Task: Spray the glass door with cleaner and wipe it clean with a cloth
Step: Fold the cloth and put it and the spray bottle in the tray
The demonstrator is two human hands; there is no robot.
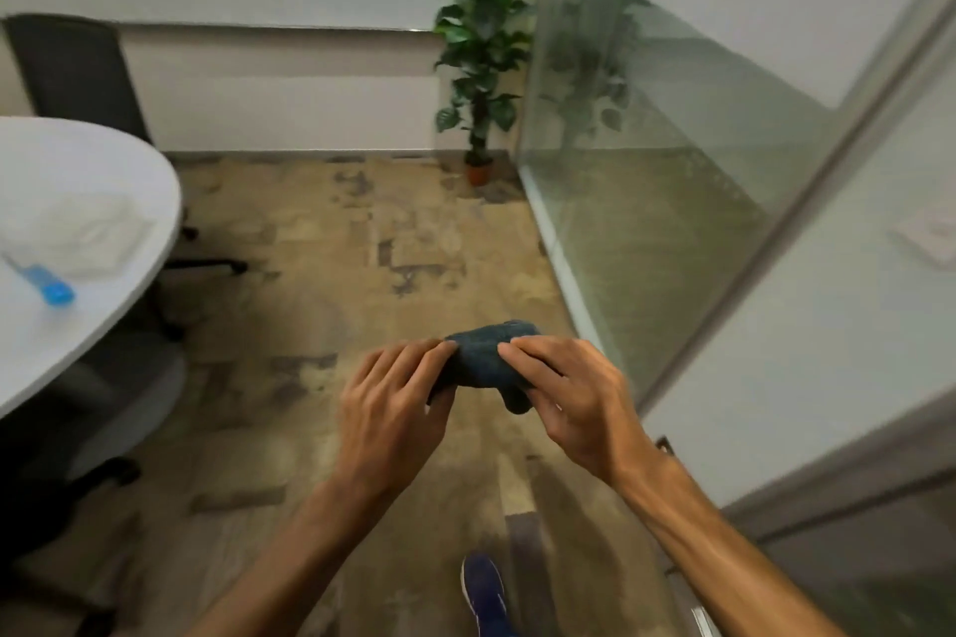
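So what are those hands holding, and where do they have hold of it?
A bunched dark blue cloth, held in the air between both hands: the left hand pinches its left end, the right hand its right end.

Bare forearms, no sleeves visible; dark blue sneaker [484, 590], white sole edge.

The cloth [489, 360] was held between the left hand [393, 401] and the right hand [574, 396], above the floor [320, 233]. The counter [103, 326] stood to the left, a bottle [44, 282] lying on it, a chair [77, 73] behind it. The glass door [646, 160] ran along the right, a potted plant [481, 47] just beside its far end. A shoe [486, 590] rested on the floor below the hands.
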